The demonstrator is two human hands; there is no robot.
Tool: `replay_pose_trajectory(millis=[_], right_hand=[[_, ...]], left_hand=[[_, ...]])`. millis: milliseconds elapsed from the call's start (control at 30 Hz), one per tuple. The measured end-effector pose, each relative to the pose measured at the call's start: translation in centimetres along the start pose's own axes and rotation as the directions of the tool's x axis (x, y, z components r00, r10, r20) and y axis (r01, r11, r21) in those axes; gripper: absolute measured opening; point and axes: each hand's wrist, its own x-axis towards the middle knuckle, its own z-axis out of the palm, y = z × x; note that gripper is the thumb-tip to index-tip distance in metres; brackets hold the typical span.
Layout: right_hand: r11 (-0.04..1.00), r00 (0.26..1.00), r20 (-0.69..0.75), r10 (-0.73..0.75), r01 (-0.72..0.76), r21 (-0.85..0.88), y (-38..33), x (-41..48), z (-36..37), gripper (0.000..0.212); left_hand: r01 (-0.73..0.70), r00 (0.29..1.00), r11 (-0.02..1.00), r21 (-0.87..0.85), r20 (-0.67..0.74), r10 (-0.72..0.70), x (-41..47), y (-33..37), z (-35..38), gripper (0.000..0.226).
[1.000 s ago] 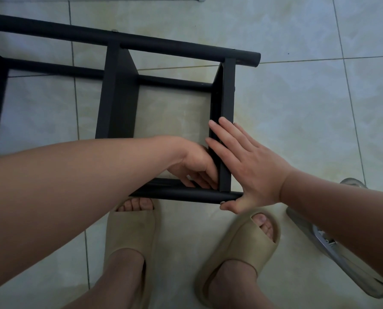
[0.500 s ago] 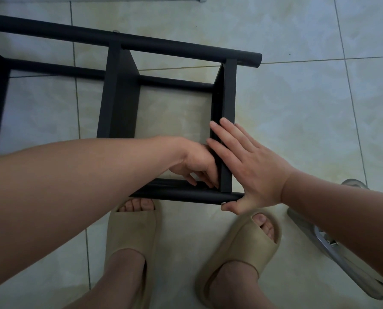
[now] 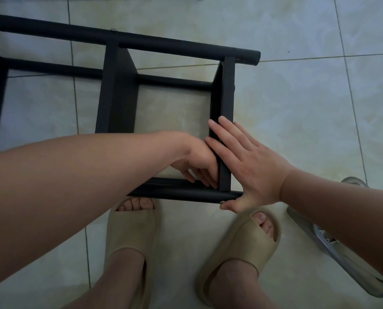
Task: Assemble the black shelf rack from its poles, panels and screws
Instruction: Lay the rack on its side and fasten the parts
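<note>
The black shelf rack (image 3: 119, 92) lies sideways on the floor (image 3: 297, 108). Its end panel (image 3: 227, 90) sits under the flat, straight-fingered right hand (image 3: 250, 166), likely bracing the corner joint. Just left of it, the left hand (image 3: 199, 161) curls inside that corner; whether it holds anything cannot be told.

Left hand (image 3: 200, 162) curled, right hand (image 3: 250, 162) flat.

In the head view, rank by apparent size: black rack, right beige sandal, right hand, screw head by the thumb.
1. black rack
2. right beige sandal
3. right hand, nearer the camera
4. screw head
</note>
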Motion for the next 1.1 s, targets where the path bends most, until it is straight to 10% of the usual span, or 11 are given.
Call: replay_pose_trajectory(millis=[667,1100], right_hand=[[0.999,0.998,-0.054,0.032,-0.031,0.025,-0.7,-0.7,0.7,0.122],[0.994,0.990,-0.091,0.108,-0.110,-0.018,-1.1,-1.5,0.7,0.129]], left_hand=[[-0.229,0.973,0.933,-0.279,-0.080,0.215,0.6,-2.1,1.1,0.038],[-0.054,0.999,0.993,-0.108,-0.012,0.053,0.5,-0.9,0.4,0.012]])
